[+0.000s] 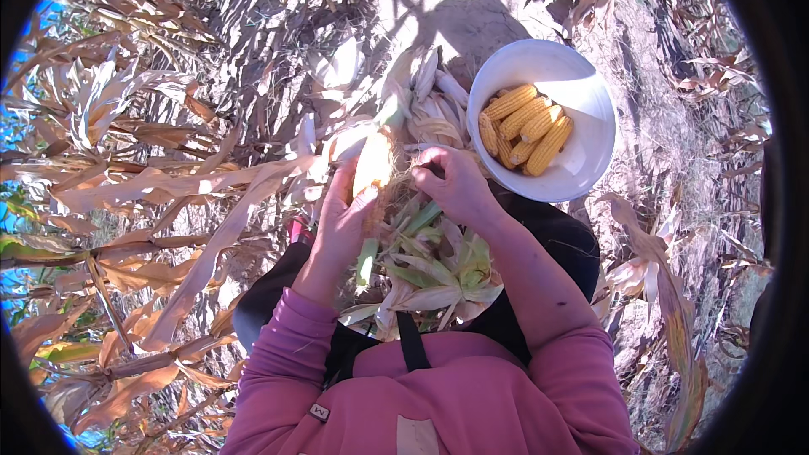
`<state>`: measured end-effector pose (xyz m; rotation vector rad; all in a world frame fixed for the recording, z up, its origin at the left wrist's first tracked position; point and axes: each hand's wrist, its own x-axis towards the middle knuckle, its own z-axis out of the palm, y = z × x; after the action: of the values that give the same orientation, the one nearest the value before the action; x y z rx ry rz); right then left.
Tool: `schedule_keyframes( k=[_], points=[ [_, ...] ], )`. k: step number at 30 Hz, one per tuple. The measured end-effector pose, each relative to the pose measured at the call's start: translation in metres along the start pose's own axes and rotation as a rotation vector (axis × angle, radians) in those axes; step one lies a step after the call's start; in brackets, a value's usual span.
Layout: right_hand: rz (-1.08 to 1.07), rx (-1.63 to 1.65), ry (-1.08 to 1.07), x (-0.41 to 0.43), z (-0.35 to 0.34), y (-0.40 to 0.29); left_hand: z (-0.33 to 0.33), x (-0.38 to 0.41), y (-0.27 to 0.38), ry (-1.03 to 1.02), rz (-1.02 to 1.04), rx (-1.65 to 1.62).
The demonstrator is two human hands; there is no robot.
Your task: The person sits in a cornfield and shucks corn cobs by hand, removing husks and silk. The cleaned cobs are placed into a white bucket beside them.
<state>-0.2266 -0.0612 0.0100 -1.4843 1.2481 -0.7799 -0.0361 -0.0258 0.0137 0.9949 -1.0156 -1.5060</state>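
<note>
My left hand (344, 215) is closed around a yellow corn cob (374, 163), with pale husk opened behind it at its upper end. Just right of the cob is my right hand (452, 184), its thumb and forefinger curled close together near fine corn silk (402, 170); whether they pinch any strands I cannot tell. A white basin (584, 133) stands beyond my right knee, holding several bare yellow corn cobs (536, 123). Loose green and pale husks (436, 272) lie between my legs.
Dry cornstalks and leaves (145, 189) crowd the left side. More pale husks (436, 114) lie on the ground ahead, beside the basin. A long dry leaf (670, 303) is at the right, over sunlit soil with dry litter.
</note>
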Motion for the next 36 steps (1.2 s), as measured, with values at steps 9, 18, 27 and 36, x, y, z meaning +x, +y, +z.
schedule_keyframes(
  k=[9,18,27,36],
  points=[
    [-0.184,-0.492,-0.087,-0.011,0.002,0.024,-0.005,-0.004,0.015,0.147,-0.229,-0.400],
    [-0.122,0.010,-0.065,-0.007,0.005,-0.014,-0.008,0.000,-0.008,-0.039,-0.110,-0.244],
    [-0.129,-0.050,-0.037,-0.006,0.004,-0.003,-0.004,0.000,-0.007,-0.065,-0.117,-0.003],
    [-0.149,-0.320,0.117,-0.007,0.002,0.005,-0.004,-0.001,-0.003,-0.004,-0.179,-0.144]
  ],
)
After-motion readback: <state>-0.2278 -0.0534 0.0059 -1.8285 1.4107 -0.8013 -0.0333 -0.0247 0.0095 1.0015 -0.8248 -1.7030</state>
